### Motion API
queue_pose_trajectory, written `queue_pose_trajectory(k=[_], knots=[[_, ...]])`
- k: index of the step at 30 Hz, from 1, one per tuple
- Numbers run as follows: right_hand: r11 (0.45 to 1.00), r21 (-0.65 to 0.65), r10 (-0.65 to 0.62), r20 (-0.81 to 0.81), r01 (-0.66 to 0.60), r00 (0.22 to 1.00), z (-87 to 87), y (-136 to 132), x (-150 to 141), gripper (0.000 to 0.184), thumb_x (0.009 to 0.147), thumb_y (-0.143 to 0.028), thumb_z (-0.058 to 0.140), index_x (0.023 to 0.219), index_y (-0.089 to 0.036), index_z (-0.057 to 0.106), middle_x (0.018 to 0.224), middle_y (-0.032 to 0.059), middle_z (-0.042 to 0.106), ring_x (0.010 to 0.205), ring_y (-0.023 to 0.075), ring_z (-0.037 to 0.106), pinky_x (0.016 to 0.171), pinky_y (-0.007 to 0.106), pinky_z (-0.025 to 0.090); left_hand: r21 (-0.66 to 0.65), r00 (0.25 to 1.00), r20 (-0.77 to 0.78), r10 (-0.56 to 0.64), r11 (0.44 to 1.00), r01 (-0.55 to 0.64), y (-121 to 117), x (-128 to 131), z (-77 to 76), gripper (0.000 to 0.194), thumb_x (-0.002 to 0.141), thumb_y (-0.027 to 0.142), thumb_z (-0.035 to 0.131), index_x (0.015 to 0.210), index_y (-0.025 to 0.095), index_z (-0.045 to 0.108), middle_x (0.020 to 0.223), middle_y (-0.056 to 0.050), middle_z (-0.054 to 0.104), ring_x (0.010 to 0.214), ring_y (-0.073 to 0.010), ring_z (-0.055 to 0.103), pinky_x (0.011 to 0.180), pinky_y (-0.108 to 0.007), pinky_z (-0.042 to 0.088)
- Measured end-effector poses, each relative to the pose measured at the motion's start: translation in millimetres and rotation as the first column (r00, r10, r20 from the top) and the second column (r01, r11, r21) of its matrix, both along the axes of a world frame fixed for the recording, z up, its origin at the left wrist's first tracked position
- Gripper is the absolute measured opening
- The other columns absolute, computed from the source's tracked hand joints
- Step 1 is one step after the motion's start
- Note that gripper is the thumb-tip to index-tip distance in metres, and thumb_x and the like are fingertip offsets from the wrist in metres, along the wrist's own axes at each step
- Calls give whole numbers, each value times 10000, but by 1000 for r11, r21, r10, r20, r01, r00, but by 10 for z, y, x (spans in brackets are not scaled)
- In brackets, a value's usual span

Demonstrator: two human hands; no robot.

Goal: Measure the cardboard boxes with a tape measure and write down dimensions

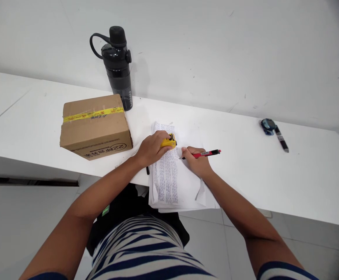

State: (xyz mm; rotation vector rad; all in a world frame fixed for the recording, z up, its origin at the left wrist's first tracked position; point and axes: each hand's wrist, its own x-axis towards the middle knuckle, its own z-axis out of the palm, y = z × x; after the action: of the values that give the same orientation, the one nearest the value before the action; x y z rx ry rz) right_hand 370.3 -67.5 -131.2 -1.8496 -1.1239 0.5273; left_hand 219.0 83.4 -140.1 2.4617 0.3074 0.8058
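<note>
A stack of white paper (187, 190) lies at the desk's front edge, its lower part hanging slightly over. Columns of small blue writing (168, 182) run down the left half of the top sheet. My left hand (152, 149) is closed around a yellow tape measure (169, 141), which rests on the written part. In my right hand (198, 160) is a red and black pen (206, 154), held as for writing, its lower end at the paper just right of the tape measure. Whether the tip touches the sheet I cannot tell.
Left of the paper stands a cardboard box (96, 130) with yellow tape. Behind it a black bottle (118, 70) stands by the wall (201, 50). At the far right lie a small blue device with a display (268, 125) and a dark marker (282, 139) on the white desk (245, 175).
</note>
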Motion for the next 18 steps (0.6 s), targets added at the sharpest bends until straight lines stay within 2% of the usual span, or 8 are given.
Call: queue_pose_trajectory(k=[4, 10, 13, 16, 18], knots=[[1000, -8, 8, -4, -8, 1000, -2, 4, 6, 461, 860, -509, 529, 501, -223, 481, 474, -27, 409, 493, 130, 378, 497, 297, 329, -7, 1000, -8, 4, 1000, -4, 2, -4, 3, 300, 947, 419, 503, 1168, 224, 448, 1214, -95, 607, 1109, -220, 618, 883, -388, 513], [1000, -21, 11, -6, -11, 1000, -38, 3, 28, 449, 867, -480, 522, 503, -217, 512, 484, -21, 446, 500, 133, 416, 513, 292, 369, -16, 1000, 3, 1, 1000, -1, 5, 2, -6, 313, 944, 420, 505, 1176, 216, 452, 1213, -98, 608, 1100, -221, 621, 874, -388, 519], [1000, -16, 9, 28, -9, 1000, -52, -1, 41, 450, 871, -500, 529, 525, -213, 557, 504, -7, 510, 526, 150, 480, 541, 297, 405, -22, 1000, -4, 12, 1000, -12, 3, -2, 1, 343, 937, 430, 515, 1200, 216, 461, 1227, -99, 604, 1111, -222, 619, 892, -388, 519], [997, 38, -66, 102, 62, 993, -72, -2, 90, 420, 903, -517, 497, 649, -208, 625, 627, 25, 606, 633, 187, 564, 633, 322, 459, 3, 1000, -18, 14, 1000, -14, -16, -31, 19, 354, 945, 409, 504, 1239, 212, 486, 1241, -102, 599, 1101, -222, 626, 902, -388, 520], [985, 104, -154, 179, 137, 972, -113, 9, 160, 349, 895, -514, 517, 840, -203, 665, 822, 63, 649, 766, 216, 591, 744, 363, 484, 30, 999, -29, 15, 999, -14, -33, -57, 25, 344, 951, 377, 501, 1259, 222, 509, 1242, -95, 601, 1074, -218, 636, 894, -385, 525]])
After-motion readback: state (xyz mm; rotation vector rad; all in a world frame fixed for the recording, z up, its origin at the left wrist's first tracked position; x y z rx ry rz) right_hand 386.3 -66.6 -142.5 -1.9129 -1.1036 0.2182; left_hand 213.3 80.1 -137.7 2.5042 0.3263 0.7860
